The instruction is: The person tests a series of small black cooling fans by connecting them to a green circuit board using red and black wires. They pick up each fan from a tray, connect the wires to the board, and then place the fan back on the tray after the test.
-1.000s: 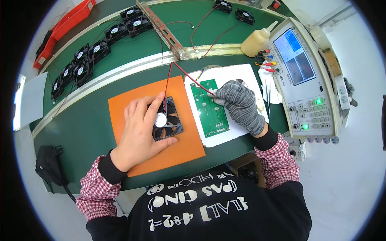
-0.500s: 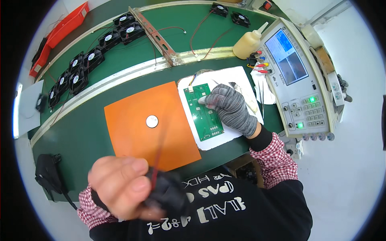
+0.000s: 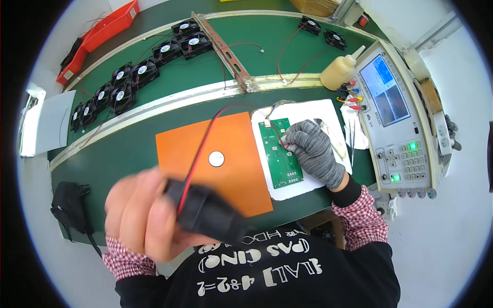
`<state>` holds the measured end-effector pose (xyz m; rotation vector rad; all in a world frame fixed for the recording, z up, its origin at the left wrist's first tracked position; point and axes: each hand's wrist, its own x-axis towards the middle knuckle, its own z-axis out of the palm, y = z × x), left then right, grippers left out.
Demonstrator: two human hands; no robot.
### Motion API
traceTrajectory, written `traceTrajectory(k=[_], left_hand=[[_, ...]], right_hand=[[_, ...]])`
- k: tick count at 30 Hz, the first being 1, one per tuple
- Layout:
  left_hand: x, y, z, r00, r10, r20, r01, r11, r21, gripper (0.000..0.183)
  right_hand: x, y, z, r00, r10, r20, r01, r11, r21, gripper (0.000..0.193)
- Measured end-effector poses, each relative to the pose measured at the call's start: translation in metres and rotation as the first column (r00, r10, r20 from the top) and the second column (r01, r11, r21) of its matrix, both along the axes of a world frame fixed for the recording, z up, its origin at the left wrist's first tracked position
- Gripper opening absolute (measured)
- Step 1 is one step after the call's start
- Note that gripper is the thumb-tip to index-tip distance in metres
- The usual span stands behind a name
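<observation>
My bare left hand (image 3: 146,213) grips a black cooling fan (image 3: 210,213), edge-on and blurred, above the near edge of the bench. From the fan a red and black wire (image 3: 203,146) rises, arcs over the orange sheet (image 3: 179,149) and comes down over the green circuit board (image 3: 283,167). At the board, the gloved fingers of my right hand (image 3: 310,151) are pinched around the wire's end; the tip itself is hidden. The board lies on a white pad (image 3: 318,110), with a white connector (image 3: 267,123) at its far-left corner. A round white disc (image 3: 216,159) lies on the orange sheet.
Several black fans (image 3: 145,73) line the back left; two more (image 3: 310,24) lie back right. A metal strip (image 3: 221,43) divides the bench. A cream bottle (image 3: 339,72), tweezers (image 3: 353,141) and a test instrument (image 3: 393,123) with a lit screen stand right. Red bins (image 3: 110,31) sit far left.
The left hand has turned the fan and shifted slightly, and the wire now shows stretching to the right hand. The whole view has shifted, with the bench appearing lower and further right.
</observation>
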<state>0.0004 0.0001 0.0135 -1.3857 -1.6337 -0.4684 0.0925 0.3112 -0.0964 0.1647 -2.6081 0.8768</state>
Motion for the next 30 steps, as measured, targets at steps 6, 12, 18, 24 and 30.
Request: traceTrajectory(k=[6,12,18,24,30], left_hand=[[-0.096,0.116,0.0,0.941,-0.234,0.244,0.224,0.972,0.068,0.068],[-0.251,0.131,-0.097,0.859,0.487,0.156,-0.446,0.863,-0.238,0.026],[-0.195,0.113,-0.092,0.936,0.257,0.239,-0.174,0.931,-0.32,0.012],[-0.009,0.07,-0.04,0.967,-0.249,0.046,0.253,0.961,-0.111,0.012],[-0.047,0.018,0.02,0.9,0.434,0.024,-0.421,0.855,0.302,0.026]], right_hand=[[0.006,-0.006,0.003,0.993,-0.05,-0.111,0.018,0.962,-0.271,0.014],[-0.001,-0.009,0.001,0.987,-0.161,-0.015,0.131,0.849,-0.511,0.025],[0.01,0.012,-0.003,0.974,0.001,-0.227,-0.048,0.978,-0.205,0.042],[0.015,-0.061,0.063,0.888,0.459,-0.036,-0.239,0.393,-0.888,0.124],[0.036,-0.055,0.067,0.755,0.625,0.197,-0.368,0.653,-0.662,0.022]])
